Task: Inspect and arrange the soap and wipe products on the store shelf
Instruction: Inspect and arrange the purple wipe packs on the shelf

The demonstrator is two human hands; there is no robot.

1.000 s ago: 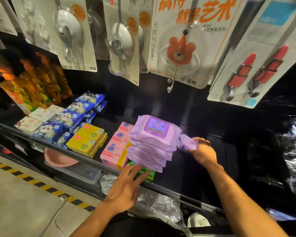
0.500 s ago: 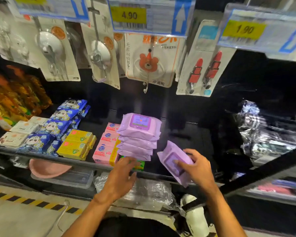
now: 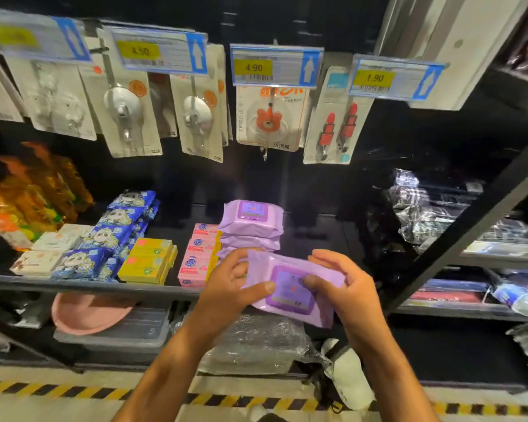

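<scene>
- Purple pack [image 3: 290, 300] is held in front of the shelf [image 3: 73, 284] edge, near the stack [image 3: 250, 226].
- It is gripped by left hand [image 3: 229, 287] and right hand [image 3: 348, 290]: fingers curled behind, thumbs pressed on top.
- Stack could be toppled by a crooked placement.

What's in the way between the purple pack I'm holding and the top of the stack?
Nothing visible. The left hand and right hand hold the pack in front of the stack; its top is bare.
</scene>
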